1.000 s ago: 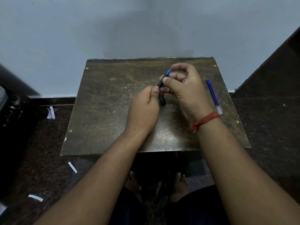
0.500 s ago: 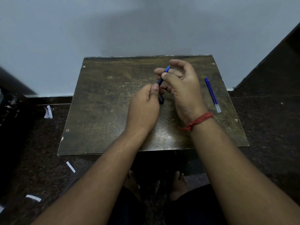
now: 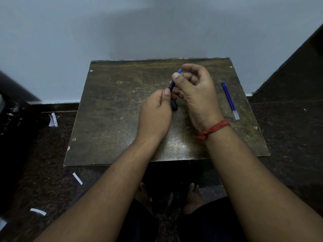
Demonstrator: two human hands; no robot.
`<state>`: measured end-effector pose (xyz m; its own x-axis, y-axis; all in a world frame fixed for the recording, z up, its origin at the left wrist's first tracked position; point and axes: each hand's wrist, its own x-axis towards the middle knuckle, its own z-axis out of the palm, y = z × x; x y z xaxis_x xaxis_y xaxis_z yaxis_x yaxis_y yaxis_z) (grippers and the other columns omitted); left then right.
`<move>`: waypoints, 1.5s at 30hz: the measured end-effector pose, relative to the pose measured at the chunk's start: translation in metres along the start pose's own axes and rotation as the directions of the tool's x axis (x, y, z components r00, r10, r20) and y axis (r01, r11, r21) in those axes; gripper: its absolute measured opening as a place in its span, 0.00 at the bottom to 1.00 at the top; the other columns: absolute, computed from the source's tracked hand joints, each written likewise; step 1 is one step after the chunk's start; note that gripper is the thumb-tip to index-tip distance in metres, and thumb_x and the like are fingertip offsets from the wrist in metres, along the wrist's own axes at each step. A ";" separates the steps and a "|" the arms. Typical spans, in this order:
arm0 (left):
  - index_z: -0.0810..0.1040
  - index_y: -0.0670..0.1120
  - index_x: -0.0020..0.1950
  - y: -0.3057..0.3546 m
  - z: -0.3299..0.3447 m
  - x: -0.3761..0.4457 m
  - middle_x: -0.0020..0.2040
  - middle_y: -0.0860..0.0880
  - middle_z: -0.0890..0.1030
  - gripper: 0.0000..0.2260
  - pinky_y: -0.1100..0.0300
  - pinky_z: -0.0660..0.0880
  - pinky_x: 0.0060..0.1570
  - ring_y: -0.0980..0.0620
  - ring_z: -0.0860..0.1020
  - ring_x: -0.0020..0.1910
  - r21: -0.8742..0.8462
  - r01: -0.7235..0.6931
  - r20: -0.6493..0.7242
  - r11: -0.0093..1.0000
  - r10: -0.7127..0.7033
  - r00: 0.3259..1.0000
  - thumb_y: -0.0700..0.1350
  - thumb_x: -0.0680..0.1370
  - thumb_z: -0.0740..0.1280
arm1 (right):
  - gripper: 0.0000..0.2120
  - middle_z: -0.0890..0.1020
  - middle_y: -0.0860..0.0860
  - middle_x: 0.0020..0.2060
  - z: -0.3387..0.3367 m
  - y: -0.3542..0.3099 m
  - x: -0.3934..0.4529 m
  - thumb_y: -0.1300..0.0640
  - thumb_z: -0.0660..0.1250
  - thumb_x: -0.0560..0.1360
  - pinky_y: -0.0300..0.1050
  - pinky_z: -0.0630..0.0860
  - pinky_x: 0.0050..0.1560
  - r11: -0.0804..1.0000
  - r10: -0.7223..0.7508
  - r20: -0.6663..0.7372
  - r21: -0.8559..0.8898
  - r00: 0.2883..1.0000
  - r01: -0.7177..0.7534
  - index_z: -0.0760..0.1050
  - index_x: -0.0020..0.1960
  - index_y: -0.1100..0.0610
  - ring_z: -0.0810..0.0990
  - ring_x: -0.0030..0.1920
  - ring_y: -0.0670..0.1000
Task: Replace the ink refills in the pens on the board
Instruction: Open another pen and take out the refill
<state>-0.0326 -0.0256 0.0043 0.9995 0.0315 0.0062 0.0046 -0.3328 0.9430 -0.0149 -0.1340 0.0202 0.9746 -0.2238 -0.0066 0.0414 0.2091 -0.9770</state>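
Hands meet above the middle of a worn brown board [image 3: 111, 119]. The left hand [image 3: 154, 116] grips the dark barrel of a pen [image 3: 173, 95], fingers curled round it, thumb on top. The right hand [image 3: 195, 91] pinches the pen's blue upper end between thumb and forefinger; a red thread [image 3: 214, 129] circles that wrist. Two blue refills [image 3: 229, 100] lie side by side near the board's right edge, apart from both hands.
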 end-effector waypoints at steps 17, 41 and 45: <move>0.80 0.49 0.44 -0.001 0.001 0.000 0.27 0.65 0.75 0.16 0.71 0.64 0.28 0.66 0.71 0.27 -0.023 -0.002 0.000 1.000 0.002 1.000 0.49 0.86 0.57 | 0.13 0.84 0.56 0.44 0.000 0.002 0.001 0.67 0.67 0.78 0.42 0.80 0.40 1.000 -0.021 0.000 -0.019 1.000 0.021 0.70 0.59 0.60 0.84 0.43 0.50; 0.82 0.46 0.47 -0.001 0.002 0.001 0.26 0.64 0.73 0.17 0.70 0.64 0.28 0.64 0.70 0.27 -0.022 -0.003 -0.006 1.000 0.002 1.000 0.50 0.85 0.57 | 0.14 0.83 0.57 0.43 0.001 -0.001 0.000 0.66 0.68 0.78 0.40 0.79 0.38 0.999 -0.022 -0.026 -0.029 0.999 0.021 0.70 0.62 0.63 0.82 0.39 0.49; 0.82 0.48 0.47 0.000 0.002 0.001 0.26 0.65 0.73 0.16 0.71 0.64 0.28 0.64 0.70 0.27 -0.022 0.015 -0.003 1.000 -0.015 1.000 0.50 0.85 0.57 | 0.13 0.86 0.56 0.49 -0.001 -0.001 0.002 0.67 0.63 0.78 0.44 0.81 0.43 1.000 0.002 -0.007 0.009 1.000 -0.002 0.69 0.62 0.61 0.86 0.48 0.54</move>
<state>-0.0312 -0.0270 0.0035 0.9992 0.0394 -0.0073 0.0192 -0.3114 0.9501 -0.0134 -0.1358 0.0215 0.9731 -0.2302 -0.0101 0.0414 0.2179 -0.9751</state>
